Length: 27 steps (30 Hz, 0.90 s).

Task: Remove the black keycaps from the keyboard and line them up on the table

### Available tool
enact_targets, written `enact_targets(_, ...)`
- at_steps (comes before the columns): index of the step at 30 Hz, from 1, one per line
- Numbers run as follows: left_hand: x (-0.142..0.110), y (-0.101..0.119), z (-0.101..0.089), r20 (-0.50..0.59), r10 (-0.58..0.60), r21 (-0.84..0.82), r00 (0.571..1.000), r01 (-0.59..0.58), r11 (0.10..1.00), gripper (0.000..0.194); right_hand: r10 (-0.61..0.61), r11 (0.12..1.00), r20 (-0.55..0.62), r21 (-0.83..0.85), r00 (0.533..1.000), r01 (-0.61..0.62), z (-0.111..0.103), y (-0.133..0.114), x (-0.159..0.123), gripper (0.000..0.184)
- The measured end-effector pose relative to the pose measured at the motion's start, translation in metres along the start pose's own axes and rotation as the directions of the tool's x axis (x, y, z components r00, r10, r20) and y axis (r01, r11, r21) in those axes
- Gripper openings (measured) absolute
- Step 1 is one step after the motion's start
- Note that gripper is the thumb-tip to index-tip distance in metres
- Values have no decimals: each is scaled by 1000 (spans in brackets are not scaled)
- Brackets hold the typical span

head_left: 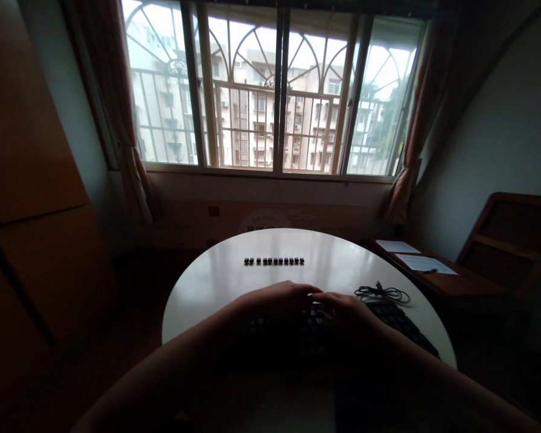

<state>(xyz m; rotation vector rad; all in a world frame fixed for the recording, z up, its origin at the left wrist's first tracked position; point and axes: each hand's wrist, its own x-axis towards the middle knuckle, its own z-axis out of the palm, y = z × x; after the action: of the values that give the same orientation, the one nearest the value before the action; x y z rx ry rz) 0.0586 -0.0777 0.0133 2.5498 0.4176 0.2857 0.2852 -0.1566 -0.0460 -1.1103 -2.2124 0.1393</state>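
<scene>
Round white table [189,300], window [280,90] behind it: a black keyboard [397,322] lies beneath the left hand [291,294] and right hand [342,308]; I cannot tell whether they grip anything. Beyond them, small dark blocks [275,261] form a row; rightward, a cable [381,292].

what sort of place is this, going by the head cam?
Probably a room in a home, likely a flat: gathered curtains flank a wide window facing multi-storey buildings, and a white table with a curved edge holds a keyboard.
</scene>
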Motion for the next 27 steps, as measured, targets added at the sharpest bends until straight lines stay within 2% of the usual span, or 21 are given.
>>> enact_targets(7, -2, -1, 1, 7, 29, -26, 1000, -28, 999, 53, -21, 1000, -15, 5, 1000, 21, 1, 3, -1, 44)
enact_targets(13, -3, 6, 0, 27, 15, -5, 1000, -15, 1000, 51, -61, 996, -39, 60, 997, 64, 0, 1, 0, 40)
enact_targets(19, -1, 12, 5, 26, -63, 51, 998, 61, 997, 71, -24, 999, -4, 23, 1000, 24, 0, -3, 1, 34)
enact_targets(24, 0, 13, 7, 35, -58, 69, 998, 56, 996, 70, -47, 999, 9, 7, 999, 47, 0, 0, 2, 33)
enact_targets(27, -1, 12, 6, 34, -12, 56, 999, 10, 998, 66, -51, 999, -5, 6, 999, 51, 1, 1, 1, 32)
